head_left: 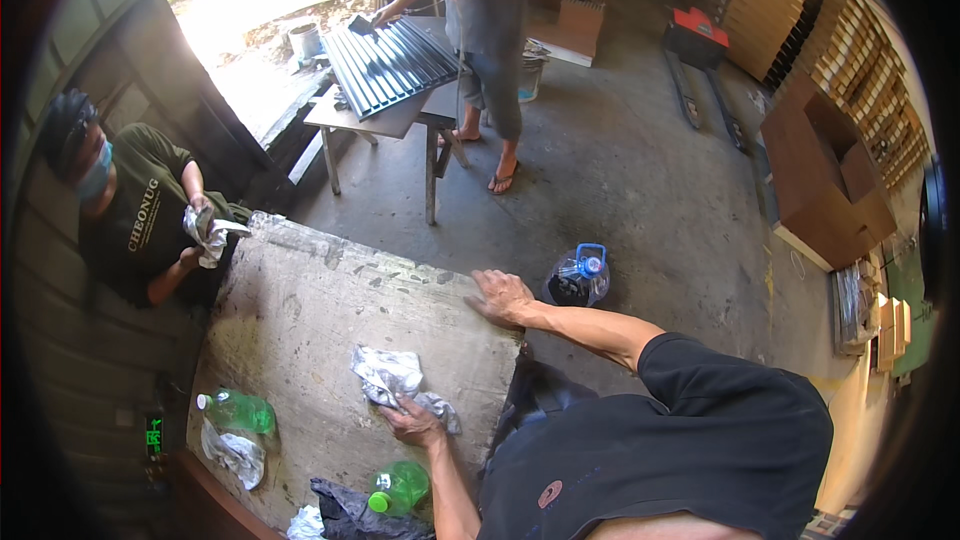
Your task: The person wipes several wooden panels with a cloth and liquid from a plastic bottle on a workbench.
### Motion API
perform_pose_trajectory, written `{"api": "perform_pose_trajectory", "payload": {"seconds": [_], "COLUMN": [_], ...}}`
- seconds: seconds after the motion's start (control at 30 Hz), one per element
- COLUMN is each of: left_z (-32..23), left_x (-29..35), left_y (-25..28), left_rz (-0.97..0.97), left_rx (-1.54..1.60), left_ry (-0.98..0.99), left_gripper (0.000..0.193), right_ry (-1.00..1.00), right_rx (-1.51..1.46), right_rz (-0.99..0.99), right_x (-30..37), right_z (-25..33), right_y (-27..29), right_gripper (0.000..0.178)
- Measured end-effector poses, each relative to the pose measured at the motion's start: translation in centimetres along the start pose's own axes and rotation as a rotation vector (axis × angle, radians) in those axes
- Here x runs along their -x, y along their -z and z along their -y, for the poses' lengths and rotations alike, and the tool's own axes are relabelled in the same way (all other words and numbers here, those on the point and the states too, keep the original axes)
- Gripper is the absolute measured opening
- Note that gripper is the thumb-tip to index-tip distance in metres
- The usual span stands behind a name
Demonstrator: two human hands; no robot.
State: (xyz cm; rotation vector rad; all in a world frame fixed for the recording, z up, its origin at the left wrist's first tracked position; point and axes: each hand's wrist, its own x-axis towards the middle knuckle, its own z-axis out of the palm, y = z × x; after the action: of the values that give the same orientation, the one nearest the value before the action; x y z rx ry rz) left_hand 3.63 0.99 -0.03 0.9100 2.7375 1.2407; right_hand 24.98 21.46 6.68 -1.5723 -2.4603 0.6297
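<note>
A crumpled white rag point(388, 374) lies on the worn tabletop point(300, 290). My left hand point(415, 424) is closed on the rag's near edge, and part of the cloth bunches beside the fingers. My right hand point(503, 297) rests on the table's far right corner, fingers apart, holding nothing. Close to my left forearm, a green-tinted bottle with a green cap point(402, 487) lies tipped over next to a dark cloth point(350, 512). Farther left are a second green bottle with a white cap point(238, 412) and another white rag point(236, 455).
A masked person at the left holds a white cloth point(210, 236). Beyond the table, another person stands at a stand bearing a dark ribbed panel point(390, 65). A clear jug with a blue handle point(578, 278) stands on the floor. A red pallet jack point(698, 38) and brown cabinet point(825, 175) are right.
</note>
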Motion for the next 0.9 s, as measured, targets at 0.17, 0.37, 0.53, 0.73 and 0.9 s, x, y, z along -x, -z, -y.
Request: {"api": "perform_pose_trajectory", "payload": {"seconds": [0.17, 0.37, 0.53, 0.73, 0.9], "left_z": [0.0, -1.0, -1.0, -1.3, -1.7], "left_x": [0.0, 0.0, 0.1, 0.0, 0.0], "left_y": [0.3, 0.7, 1.0, 1.2, 0.7], "left_rz": [-0.035, -0.053, -0.015, 0.017, -0.008], "left_rx": [0.026, 0.077, 0.021, 0.029, 0.033], "left_ry": [-0.029, -0.072, -0.038, -0.021, -0.063], "left_gripper": [0.06, 0.058, 0.059, 0.053, 0.052], "right_ry": [0.001, -0.018, -0.015, -0.002, -0.018], "right_rx": [0.028, 0.032, 0.032, 0.032, 0.037], "right_rz": [-0.007, 0.011, 0.004, 0.003, 0.002], "right_x": [-0.1, 0.0, 0.0, -0.1, -0.3], "right_z": [0.1, 0.1, 0.1, -0.1, -0.4], "right_y": [-0.3, -0.1, -0.2, -0.4, -0.1], "right_gripper": [0.055, 0.056, 0.056, 0.056, 0.057]}}
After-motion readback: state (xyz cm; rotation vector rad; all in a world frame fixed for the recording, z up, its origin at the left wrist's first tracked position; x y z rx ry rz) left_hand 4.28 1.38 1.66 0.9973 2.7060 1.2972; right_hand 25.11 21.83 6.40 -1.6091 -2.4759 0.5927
